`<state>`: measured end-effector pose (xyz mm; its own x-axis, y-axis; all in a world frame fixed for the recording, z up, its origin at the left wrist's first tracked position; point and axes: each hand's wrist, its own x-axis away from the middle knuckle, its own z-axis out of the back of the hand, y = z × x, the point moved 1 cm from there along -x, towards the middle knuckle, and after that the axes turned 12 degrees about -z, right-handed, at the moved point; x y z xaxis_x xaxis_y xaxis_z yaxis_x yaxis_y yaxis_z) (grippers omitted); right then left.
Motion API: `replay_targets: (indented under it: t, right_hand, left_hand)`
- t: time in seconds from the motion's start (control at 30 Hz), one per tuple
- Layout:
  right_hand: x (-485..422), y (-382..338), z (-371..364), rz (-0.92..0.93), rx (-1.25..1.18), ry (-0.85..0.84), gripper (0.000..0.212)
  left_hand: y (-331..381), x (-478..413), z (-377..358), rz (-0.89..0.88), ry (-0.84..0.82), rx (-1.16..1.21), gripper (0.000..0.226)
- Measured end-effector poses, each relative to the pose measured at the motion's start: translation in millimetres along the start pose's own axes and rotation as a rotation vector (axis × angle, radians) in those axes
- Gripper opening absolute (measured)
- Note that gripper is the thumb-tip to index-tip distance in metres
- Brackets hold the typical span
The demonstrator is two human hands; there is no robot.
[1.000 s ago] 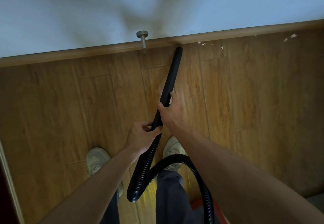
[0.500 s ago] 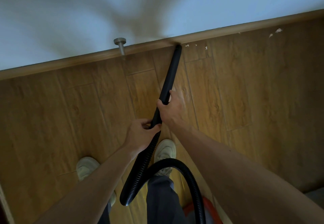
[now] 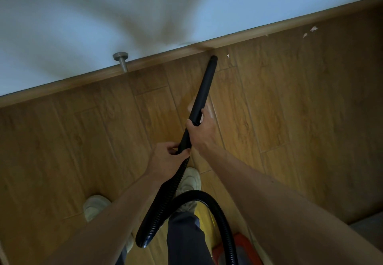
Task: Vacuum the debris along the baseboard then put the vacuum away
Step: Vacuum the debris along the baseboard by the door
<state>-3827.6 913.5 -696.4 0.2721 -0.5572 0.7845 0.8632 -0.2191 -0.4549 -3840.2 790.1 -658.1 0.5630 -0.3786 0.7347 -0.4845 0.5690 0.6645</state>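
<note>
- The left hand and right hand both wrap around the black tube.
- Its tip is right by the baseboard.
- Slide it slowly along the baseboard to the white bits.

Black vacuum wand slanted, tip at baseboard; white debris just right of tip.

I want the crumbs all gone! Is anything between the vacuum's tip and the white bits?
Nothing visible. Only bare floor lies between the tube tip and the white bits to its right. The doorstop stands on the other side.
</note>
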Motion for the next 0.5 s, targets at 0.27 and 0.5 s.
replay_targets:
  t: [0.27, 0.5]
  right_hand:
    - [-19.4, 0.0, 28.3, -0.014, -0.036, 0.059, 0.029]
    - [-28.3, 1.5, 51.1, -0.075, -0.075, 0.079, 0.037]
  left_hand:
    - [16.7, -16.5, -22.6, -0.020, -0.064, -0.068, 0.017]
    - [30.7, -23.6, -41.6, -0.047, -0.111, -0.127, 0.014]
